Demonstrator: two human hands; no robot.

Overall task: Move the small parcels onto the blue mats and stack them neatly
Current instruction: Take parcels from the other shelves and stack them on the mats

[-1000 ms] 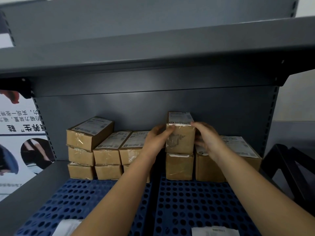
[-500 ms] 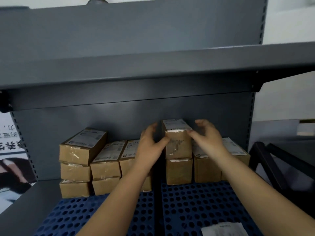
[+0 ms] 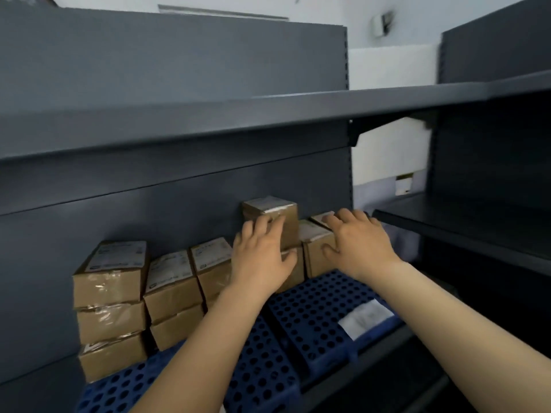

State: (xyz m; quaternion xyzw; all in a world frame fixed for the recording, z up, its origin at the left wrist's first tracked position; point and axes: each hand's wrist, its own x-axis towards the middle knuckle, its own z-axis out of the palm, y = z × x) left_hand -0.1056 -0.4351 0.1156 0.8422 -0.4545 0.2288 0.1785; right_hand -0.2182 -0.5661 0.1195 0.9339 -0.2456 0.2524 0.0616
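Small brown cardboard parcels stand in stacks on two perforated blue mats (image 3: pixel 313 317) along the back of a grey shelf. The stack at far left (image 3: pixel 110 308) is three high. The top parcel (image 3: pixel 274 216) of the middle stack sits upright. My left hand (image 3: pixel 259 257) hovers in front of that stack with fingers spread, holding nothing. My right hand (image 3: pixel 357 242) is spread over the low parcels (image 3: pixel 316 248) to the right, fingers apart, gripping nothing.
A grey shelf board (image 3: pixel 268 120) hangs low overhead. A white paper label (image 3: pixel 363 318) lies on the right mat near its front. Another dark shelf unit (image 3: pixel 477 228) stands to the right. The grey back panel (image 3: pixel 179 210) is right behind the parcels.
Both hands have let go of the top middle parcel and drawn back with fingers spread. My head has turned, so the view has tilted and shifted left.
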